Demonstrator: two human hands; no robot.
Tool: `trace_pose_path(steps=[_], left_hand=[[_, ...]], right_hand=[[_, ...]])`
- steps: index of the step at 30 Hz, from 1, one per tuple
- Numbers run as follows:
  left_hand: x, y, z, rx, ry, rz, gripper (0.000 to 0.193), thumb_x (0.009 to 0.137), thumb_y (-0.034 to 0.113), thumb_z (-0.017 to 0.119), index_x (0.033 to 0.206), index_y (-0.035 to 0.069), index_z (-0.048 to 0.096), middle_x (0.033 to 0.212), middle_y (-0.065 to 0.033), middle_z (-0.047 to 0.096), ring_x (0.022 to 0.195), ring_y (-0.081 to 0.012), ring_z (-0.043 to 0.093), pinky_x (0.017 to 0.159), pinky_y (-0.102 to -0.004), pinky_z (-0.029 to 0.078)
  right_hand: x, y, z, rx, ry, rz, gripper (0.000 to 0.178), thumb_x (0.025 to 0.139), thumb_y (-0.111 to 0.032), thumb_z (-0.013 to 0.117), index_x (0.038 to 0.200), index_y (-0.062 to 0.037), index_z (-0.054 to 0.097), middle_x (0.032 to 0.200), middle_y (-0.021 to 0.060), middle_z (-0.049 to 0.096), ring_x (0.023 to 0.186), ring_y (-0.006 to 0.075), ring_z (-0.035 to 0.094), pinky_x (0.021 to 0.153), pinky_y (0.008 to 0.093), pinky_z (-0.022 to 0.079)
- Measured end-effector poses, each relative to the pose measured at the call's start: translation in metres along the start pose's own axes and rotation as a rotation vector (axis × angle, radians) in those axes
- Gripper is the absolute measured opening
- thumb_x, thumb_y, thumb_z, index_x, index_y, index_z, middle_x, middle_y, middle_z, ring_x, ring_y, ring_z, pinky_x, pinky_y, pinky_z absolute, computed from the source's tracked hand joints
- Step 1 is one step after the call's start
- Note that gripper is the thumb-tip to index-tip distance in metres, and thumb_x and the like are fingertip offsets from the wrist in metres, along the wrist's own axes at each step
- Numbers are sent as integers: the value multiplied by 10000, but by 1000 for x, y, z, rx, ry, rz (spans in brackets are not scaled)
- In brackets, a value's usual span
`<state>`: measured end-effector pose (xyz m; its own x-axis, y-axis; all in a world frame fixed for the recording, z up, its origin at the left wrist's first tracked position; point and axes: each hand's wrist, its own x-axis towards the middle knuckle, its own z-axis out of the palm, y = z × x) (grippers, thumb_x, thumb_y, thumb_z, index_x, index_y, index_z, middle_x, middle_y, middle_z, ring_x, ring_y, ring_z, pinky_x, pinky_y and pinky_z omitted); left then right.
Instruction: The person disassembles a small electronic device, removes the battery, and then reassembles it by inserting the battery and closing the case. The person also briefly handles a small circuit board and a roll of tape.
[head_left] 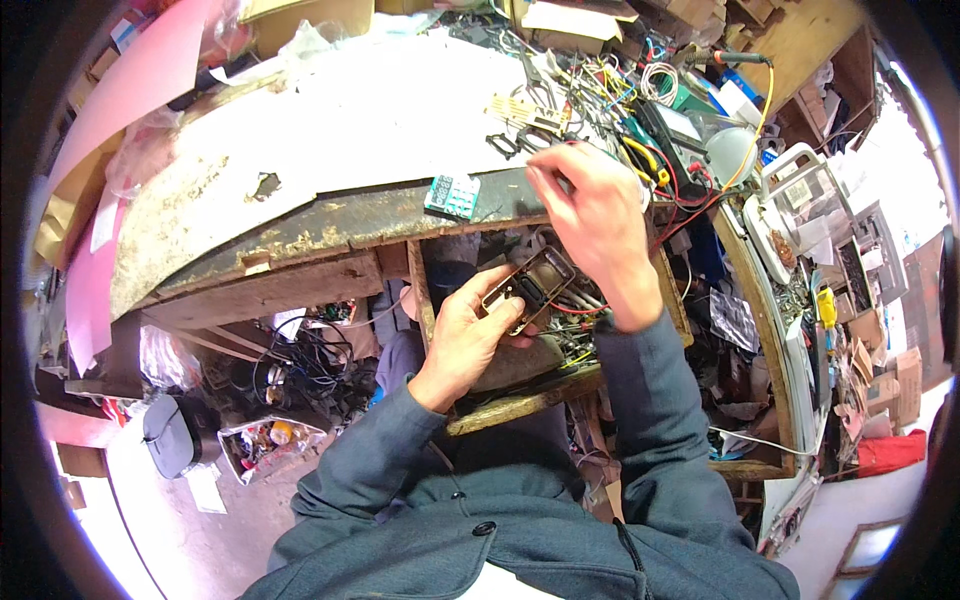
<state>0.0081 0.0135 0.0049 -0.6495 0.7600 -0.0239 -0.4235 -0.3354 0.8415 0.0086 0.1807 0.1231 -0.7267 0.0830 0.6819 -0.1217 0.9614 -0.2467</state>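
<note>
My left hand [465,335] grips a small dark phone-like housing [540,283] with a gold-toned rim, tilted over the open drawer [480,412]. Its inside faces up, and the thumb presses on its lower end. Up and to the right of the housing, apart from it, hangs my right hand [595,215]. Those fingers are bent and drawn together near the bench edge; whatever may be between the tips is too small to make out. A teal keypad board [452,197] with pale keys lies on the bench edge, left of my right hand.
A white sheet [380,110] covers much of the workbench. Pliers [540,85], tangled wires and a meter [675,130] with red leads crowd the back right. A soldering iron [735,58] lies beyond. Left of my legs stand a black bin [180,435] and a box of scraps [270,445].
</note>
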Motion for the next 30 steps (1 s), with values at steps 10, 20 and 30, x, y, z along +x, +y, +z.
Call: trace_pose_path(steps=[10,20,30], left_hand=[[5,-6,-3,-28,38,31,483,1027,152,577,1461,-15,448,1147,-134,692,896,-205,719,768,-327,619],[3,-1,-2,-171,20,23,458,1021,95,583,1448,-4,452,1217,-130,674,954,-227,728,824,-345,626],[5,-14,-7,6,74,121,443,1003,13,548,1440,-8,477,1323,-119,612,1093,-186,664,888,-348,615]], right_hand=[[29,18,45,-164,13,-1,87,888,-142,696,912,-60,678,890,157,652,809,377,656,716,458,530],[-71,-13,-24,95,-75,28,153,803,-42,760,932,-33,677,898,117,700,838,308,666,758,394,539],[-83,-22,-13,-5,-170,23,209,771,-71,780,967,-48,712,866,102,690,795,307,631,712,411,511]])
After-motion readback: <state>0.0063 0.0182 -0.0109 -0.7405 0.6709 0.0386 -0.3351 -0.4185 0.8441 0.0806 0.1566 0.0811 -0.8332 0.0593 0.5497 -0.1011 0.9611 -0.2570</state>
